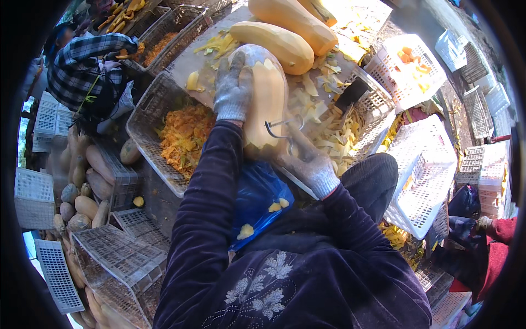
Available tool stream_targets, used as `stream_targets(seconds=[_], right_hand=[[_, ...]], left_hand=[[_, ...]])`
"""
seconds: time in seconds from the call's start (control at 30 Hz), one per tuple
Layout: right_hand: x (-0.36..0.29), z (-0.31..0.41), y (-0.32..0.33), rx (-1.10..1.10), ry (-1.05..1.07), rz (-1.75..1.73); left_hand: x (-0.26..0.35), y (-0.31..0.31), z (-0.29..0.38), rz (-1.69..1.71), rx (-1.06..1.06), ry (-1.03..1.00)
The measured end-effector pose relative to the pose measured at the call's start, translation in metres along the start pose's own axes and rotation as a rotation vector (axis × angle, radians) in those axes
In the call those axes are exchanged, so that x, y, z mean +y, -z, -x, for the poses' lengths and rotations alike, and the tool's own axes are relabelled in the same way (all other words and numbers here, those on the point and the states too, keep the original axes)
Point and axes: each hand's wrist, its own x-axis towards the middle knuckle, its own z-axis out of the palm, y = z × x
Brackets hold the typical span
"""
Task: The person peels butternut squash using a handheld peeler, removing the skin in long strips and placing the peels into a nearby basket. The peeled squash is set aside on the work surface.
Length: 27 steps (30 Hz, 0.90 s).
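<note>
A large, partly peeled squash lies lengthwise before me, its near end close to my lap. Unpeeled skin shows at its far end, while pale, faceted flesh covers much of the middle. My left hand, in a grey-coated work glove, grips the squash from its upper left side. In my gloved right hand is a peeler with a curved metal frame, held against or close over the lower right of the squash. Blue plastic sheeting with a few pale scraps covers part of my lap.
Peeled squashes lie on the board beyond. Crates of orange pulp and peel strips flank me. A white crate stands at right. A person in plaid works at left; a red sleeve shows at right.
</note>
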Motion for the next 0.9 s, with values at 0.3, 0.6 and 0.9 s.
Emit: stream_targets(seconds=[0.3, 0.6, 0.9], right_hand=[[0.04, 0.04, -0.001, -0.149, -0.127, 0.031], [-0.04, -0.108, 0.005, -0.04, 0.047, 0.144], [0.032, 0.025, 0.008, -0.215, -0.16, -0.261]], left_hand=[[-0.012, -0.001, -0.005, 0.104, -0.022, 0.029], [-0.037, 0.003, -0.007, 0.151, 0.042, -0.041], [-0.022, 0.009, -0.001, 0.312, 0.004, 0.022]])
